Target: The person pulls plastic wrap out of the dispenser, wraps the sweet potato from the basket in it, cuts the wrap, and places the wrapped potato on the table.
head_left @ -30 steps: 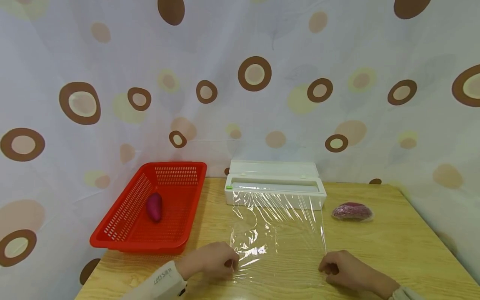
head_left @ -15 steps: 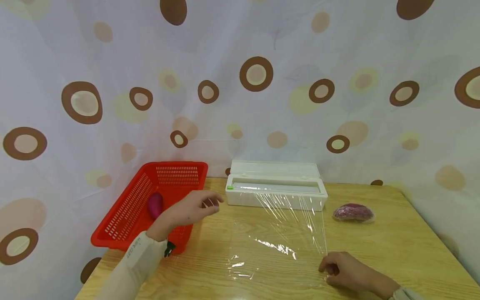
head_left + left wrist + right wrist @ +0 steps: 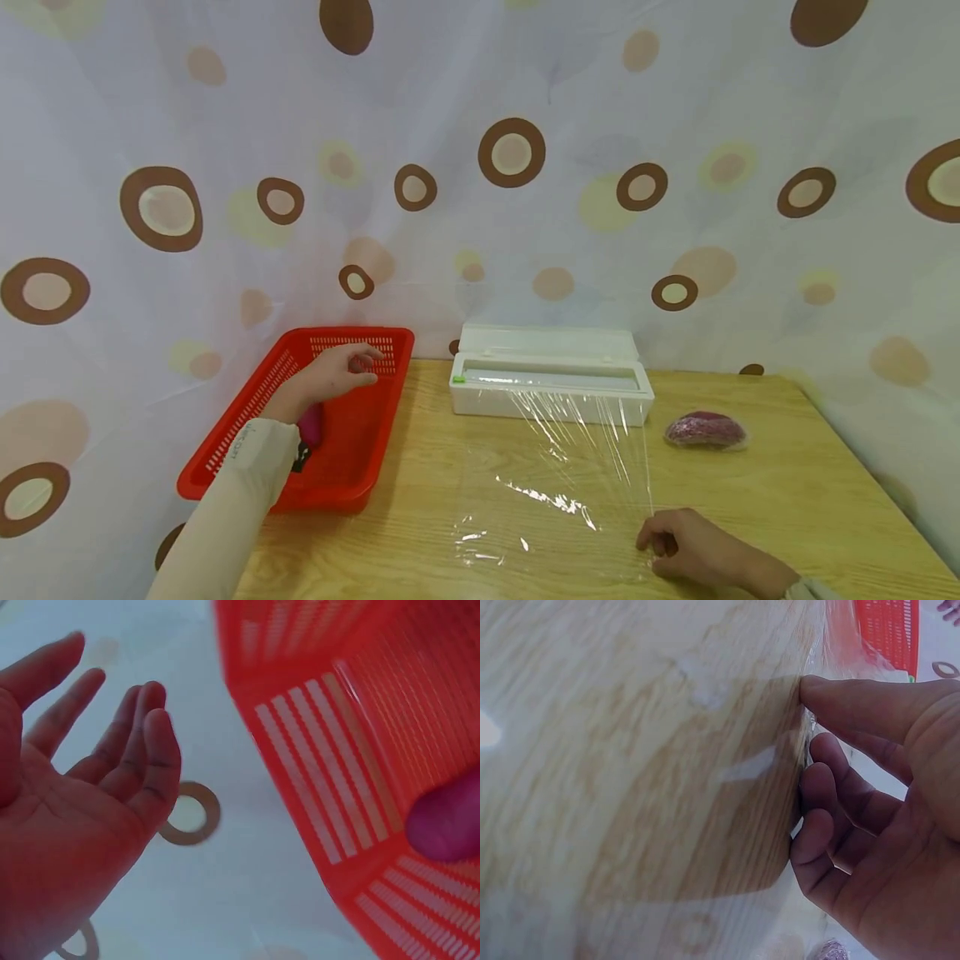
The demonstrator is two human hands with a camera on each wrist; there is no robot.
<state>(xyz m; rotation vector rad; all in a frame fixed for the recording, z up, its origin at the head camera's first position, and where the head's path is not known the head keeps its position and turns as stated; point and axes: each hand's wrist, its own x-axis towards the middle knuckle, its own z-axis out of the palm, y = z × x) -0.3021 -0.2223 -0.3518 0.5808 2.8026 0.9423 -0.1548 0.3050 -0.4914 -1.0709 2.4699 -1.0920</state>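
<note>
Clear film [image 3: 555, 500] lying drawn out along the bench [image 3: 810, 500], held on one side only

The film is stretching from the white dispenser [image 3: 483, 403] towards the person, its right edge running taut because the right hand [image 3: 693, 546] is pinching the near corner, fingers curled low at the bench; that grip is probably keeping the sheet from creeping back or folding. No hand is holding the near left corner, which seems to be clinging to the bench. The dispenser's lid [image 3: 547, 342] is standing open behind, presumably letting film pass over the front lip. The left hand [image 3: 330, 375] is hovering above the red basket [image 3: 330, 500], fingers loosely bent and grasping nothing. A purple vegetable [image 3: 310, 425] is resting inside, likely stored there for easy reach. At far right, a wrapped purple vegetable [image 3: 707, 430] is lying apart from the film, perhaps leaving working room
</note>
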